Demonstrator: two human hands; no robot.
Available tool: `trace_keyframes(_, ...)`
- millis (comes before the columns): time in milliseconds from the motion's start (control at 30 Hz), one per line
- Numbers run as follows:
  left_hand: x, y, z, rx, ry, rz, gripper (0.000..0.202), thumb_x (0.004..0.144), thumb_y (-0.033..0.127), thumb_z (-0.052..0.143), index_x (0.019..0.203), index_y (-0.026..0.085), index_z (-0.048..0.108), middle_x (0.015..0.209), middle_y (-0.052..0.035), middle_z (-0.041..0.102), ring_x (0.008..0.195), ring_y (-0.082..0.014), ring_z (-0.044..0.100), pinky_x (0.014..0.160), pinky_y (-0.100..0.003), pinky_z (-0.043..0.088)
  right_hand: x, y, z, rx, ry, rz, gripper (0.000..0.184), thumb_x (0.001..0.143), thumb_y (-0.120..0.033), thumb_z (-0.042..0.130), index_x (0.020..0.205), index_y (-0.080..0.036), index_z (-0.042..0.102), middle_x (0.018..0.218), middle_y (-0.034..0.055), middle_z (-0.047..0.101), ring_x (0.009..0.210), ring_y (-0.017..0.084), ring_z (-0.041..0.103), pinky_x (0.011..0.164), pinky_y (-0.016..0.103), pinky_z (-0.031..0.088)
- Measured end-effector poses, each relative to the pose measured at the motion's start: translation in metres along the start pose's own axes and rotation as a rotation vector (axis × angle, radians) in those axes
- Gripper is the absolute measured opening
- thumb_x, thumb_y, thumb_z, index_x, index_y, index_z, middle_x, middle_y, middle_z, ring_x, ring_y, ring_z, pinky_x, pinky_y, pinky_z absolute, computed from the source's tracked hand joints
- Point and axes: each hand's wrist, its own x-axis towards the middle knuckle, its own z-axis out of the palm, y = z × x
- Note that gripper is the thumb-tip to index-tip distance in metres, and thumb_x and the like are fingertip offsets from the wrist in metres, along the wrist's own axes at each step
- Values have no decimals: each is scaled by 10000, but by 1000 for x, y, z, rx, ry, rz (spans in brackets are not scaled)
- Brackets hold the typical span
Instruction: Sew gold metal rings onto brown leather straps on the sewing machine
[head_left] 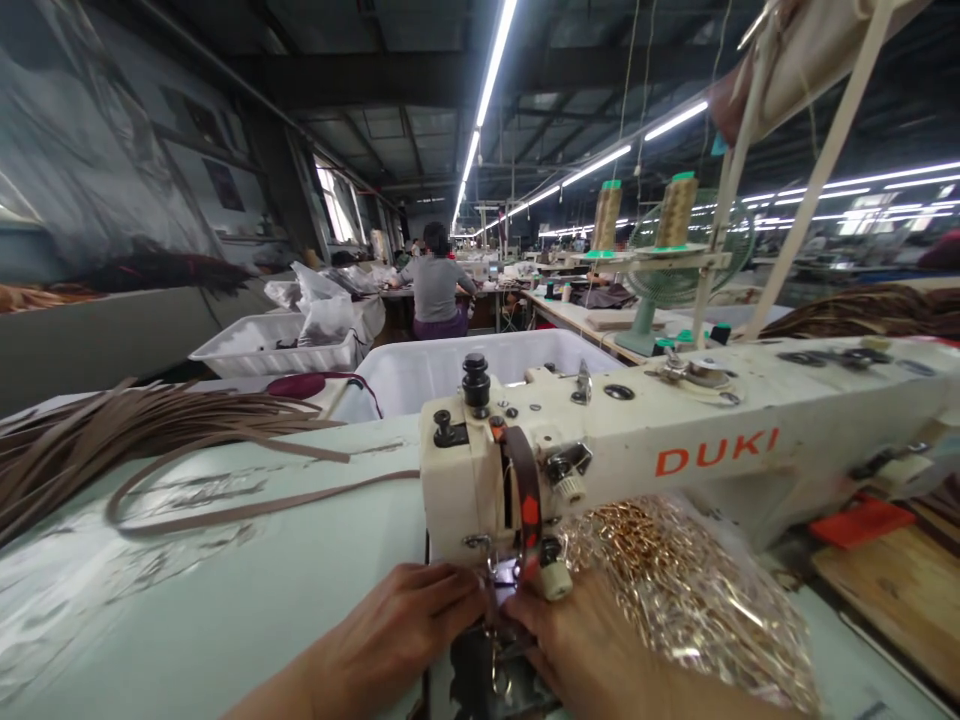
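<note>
A cream sewing machine (675, 440) marked DUKI stands in front of me on a pale green table (225, 590). My left hand (409, 625) and my right hand (577, 640) rest close together under the machine's head, fingers pressed onto a dark strap piece (495, 610) at the needle. A small metal ring (499, 680) hangs from that piece. A clear bag of gold-coloured metal fittings (675, 580) lies right behind my right hand.
Several long brown leather straps (112, 440) are heaped on the table's left. White plastic bins (450, 370) stand behind the machine. Two thread cones (675, 210) sit on a stand beside a green fan. A person (436, 285) sits at a distant bench.
</note>
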Motion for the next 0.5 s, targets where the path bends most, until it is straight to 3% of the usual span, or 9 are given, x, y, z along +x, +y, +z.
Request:
trace_keyframes(233, 1, -6, 4, 20, 45, -13, 329, 995, 199, 261, 1071, 144, 576, 902, -54, 679, 765, -180, 657, 657, -267, 557, 3, 0, 5, -84, 10, -31, 167, 767, -129, 505, 843, -191, 641, 800, 97, 693, 690, 251, 643, 593, 323, 501)
trace_keyframes(500, -1, 7, 8, -41, -35, -114, 287, 983, 193, 304, 1090, 140, 564, 1032, -88, 660, 903, -206, 645, 794, -299, 555, 2, 4, 19, 94, 57, 31, 222, 745, -143, 537, 927, -196, 651, 1026, 123, 670, 925, 295, 615, 848, 428, 459)
